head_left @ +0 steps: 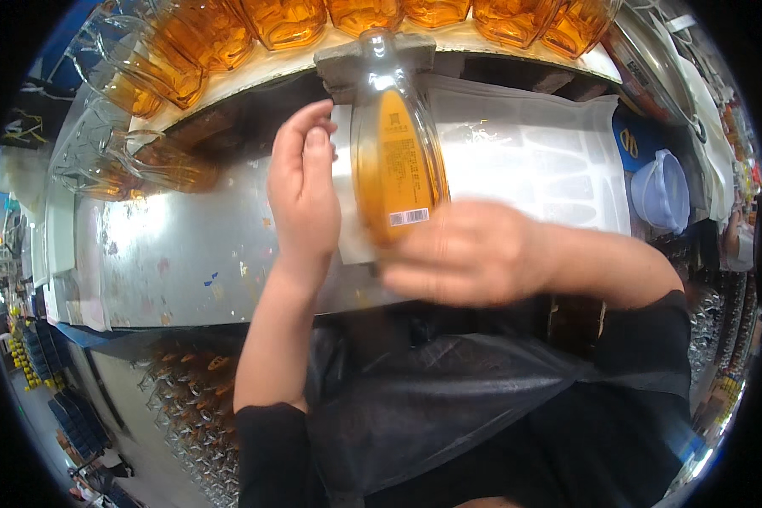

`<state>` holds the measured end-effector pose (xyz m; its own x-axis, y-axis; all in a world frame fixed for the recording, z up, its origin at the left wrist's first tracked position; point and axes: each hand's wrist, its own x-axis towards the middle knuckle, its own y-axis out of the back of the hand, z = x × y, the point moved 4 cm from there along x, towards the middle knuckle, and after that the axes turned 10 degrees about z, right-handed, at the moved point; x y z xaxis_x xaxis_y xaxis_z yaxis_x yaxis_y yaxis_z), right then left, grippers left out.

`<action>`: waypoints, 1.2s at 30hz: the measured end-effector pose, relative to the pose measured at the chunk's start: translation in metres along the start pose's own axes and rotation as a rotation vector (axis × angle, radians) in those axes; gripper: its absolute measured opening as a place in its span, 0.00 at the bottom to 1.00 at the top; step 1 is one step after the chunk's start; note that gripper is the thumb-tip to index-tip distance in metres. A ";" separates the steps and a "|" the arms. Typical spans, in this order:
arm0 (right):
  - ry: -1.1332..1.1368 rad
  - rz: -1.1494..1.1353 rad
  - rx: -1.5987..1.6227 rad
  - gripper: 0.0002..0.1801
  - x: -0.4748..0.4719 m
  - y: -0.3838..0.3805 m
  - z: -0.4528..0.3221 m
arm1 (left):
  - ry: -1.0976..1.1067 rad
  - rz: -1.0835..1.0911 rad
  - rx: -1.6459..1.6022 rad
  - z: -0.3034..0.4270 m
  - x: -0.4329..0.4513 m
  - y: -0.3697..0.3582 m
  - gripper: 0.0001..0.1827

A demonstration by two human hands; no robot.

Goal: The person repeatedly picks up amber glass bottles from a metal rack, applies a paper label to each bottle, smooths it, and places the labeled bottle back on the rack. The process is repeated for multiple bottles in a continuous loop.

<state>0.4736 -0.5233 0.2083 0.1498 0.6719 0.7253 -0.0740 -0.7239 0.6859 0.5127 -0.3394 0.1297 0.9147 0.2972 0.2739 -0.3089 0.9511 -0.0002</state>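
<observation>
A clear glass bottle [365, 133] with a long amber label [398, 159] lies before me, its neck on a grey block-shaped rest [336, 66]. The label bears writing and printed codes. My right hand [466, 254] is motion-blurred across the lower end of the bottle; its fingers extend over the base, and its grip is unclear. Just left of the bottle, my left hand [304, 181] is raised with loosely bent fingers and nothing visible in them. Under and right of the bottle lies a white sheet [533, 152] with rows of pale elongated outlines.
Several amber-labelled glass vessels [285, 25] line the raised shelf at the back. More clear glass vessels [158, 165] lie at the left of the metal tabletop [184, 254]. A lavender bucket [660, 190] hangs or stands at right. Many glass pieces [193, 419] fill the lower left.
</observation>
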 end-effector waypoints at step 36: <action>-0.793 0.239 0.380 0.18 -0.081 -0.021 0.008 | -0.173 0.713 0.889 0.113 -0.230 0.296 0.11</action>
<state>0.4708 -0.5637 0.1352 0.8167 0.2945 0.4963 0.1190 -0.9274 0.3546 0.1817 -0.1357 0.1758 0.4315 0.6622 0.6126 -0.8790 0.1557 0.4507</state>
